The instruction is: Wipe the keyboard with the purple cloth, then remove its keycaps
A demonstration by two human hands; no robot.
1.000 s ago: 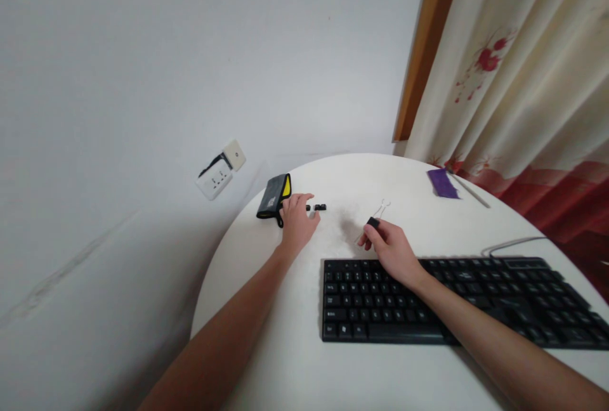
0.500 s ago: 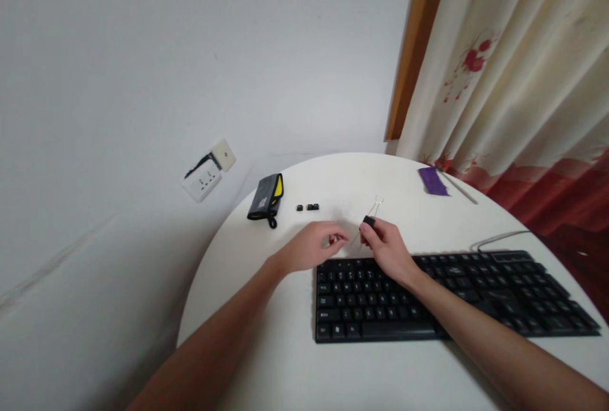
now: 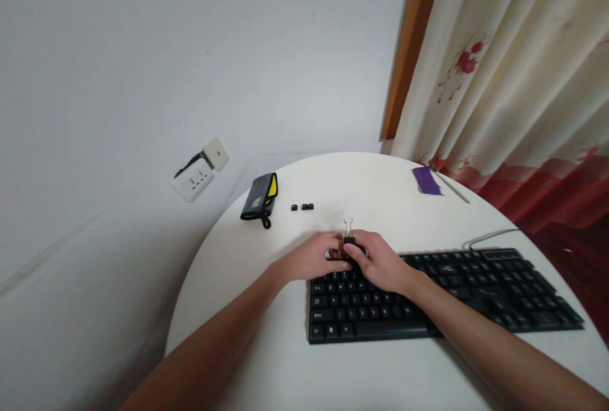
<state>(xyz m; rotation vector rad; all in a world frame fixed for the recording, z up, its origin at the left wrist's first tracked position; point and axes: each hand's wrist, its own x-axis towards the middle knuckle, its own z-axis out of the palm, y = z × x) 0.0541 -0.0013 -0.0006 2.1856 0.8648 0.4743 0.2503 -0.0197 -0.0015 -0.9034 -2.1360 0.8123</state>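
Observation:
Both my hands meet at the top left corner of a black keyboard (image 3: 442,290) on a round white table (image 3: 266,335). My right hand (image 3: 378,265) is closed on a black binder clip (image 3: 349,241) whose wire handles stick up. My left hand (image 3: 311,257) is curled right beside it, fingertips touching the clip or the keys under it; I cannot make out which. Three small black keycaps (image 3: 302,207) lie loose on the table behind the hands.
A grey and yellow pouch (image 3: 258,197) lies at the table's far left edge. A purple piece (image 3: 427,180) and a thin stick (image 3: 451,186) lie at the far right. The keyboard cable (image 3: 490,235) runs right. A wall socket (image 3: 195,173) and a curtain (image 3: 514,68) are behind.
My left hand left the keycaps near the pouch and came back to the keyboard's corner. My right hand brought the binder clip down to the same spot, so both hands now touch.

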